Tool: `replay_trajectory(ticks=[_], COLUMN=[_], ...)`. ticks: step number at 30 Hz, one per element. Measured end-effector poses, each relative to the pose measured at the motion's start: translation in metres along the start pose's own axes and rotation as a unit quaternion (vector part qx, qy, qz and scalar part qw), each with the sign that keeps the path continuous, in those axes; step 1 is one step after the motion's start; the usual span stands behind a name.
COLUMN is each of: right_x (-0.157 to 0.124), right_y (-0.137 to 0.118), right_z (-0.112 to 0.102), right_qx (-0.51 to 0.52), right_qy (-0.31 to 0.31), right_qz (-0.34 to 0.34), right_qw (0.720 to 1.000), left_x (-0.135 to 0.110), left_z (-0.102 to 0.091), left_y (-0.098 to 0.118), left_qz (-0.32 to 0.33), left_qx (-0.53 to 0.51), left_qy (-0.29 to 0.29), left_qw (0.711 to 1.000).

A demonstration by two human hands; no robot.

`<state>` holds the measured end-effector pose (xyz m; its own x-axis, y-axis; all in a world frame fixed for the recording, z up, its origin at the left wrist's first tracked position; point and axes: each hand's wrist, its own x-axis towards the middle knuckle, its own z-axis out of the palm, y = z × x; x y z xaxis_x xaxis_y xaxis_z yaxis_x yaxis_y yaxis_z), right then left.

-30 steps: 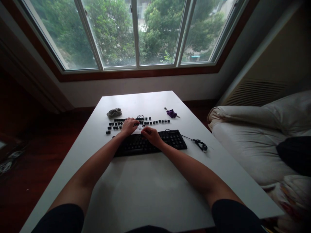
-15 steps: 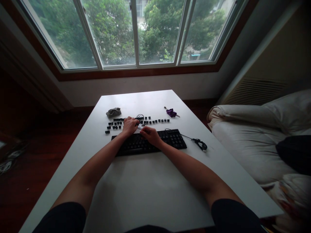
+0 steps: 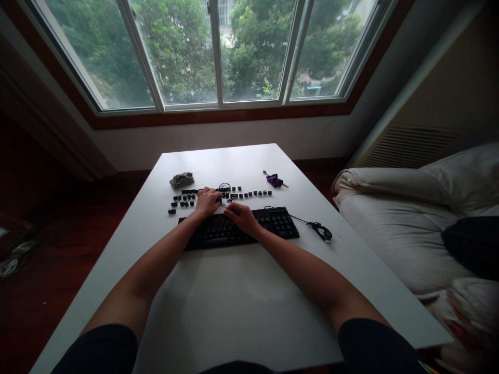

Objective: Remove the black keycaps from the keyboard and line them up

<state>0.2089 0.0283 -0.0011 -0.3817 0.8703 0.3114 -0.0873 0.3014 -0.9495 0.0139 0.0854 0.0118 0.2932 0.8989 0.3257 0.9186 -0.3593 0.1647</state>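
Note:
A black keyboard [image 3: 218, 234] lies on the white table, partly covered by my forearms and hands. Beyond its back edge, my left hand [image 3: 208, 202] is bent with its fingers drawn together among loose black keycaps [image 3: 186, 204]; whatever is in the fingertips is too small to make out. Just to the right, my right hand [image 3: 242, 217] hovers over the keyboard's back edge, thumb and fingers pinched. From its fingertips a small pale looped tool [image 3: 227, 203] points toward my left fingers; its exact kind is unclear.
A grey crumpled cloth [image 3: 181, 180] sits at the back left of the white table [image 3: 234, 306]. At the back right lies a purple cloth [image 3: 275, 181] with a thin stick-like item. The coiled cable [image 3: 322, 231] rests right of the keyboard. A sofa [image 3: 382, 228] stands beyond the table's right edge.
Hardly anything differs. Both hands stay in the same place with nearly the same finger poses, and the pale tool remains between them.

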Motion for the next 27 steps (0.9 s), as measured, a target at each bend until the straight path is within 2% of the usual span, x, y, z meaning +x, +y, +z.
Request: replay_trajectory(ticks=[13,27], right_x=[0.000,0.000], right_y=[-0.003,-0.002], right_z=[0.001,0.000], right_qx=[-0.028,-0.037], right_qy=[0.002,0.002], right_qz=[0.000,-0.007], right_qw=[1.000,0.999], left_x=[0.001,-0.003], left_z=[0.000,0.001], left_y=[0.003,-0.007], left_qz=[-0.011,-0.012], left_qx=[-0.014,-0.008], left_qy=[0.002,-0.003], left_qw=[1.000,1.000])
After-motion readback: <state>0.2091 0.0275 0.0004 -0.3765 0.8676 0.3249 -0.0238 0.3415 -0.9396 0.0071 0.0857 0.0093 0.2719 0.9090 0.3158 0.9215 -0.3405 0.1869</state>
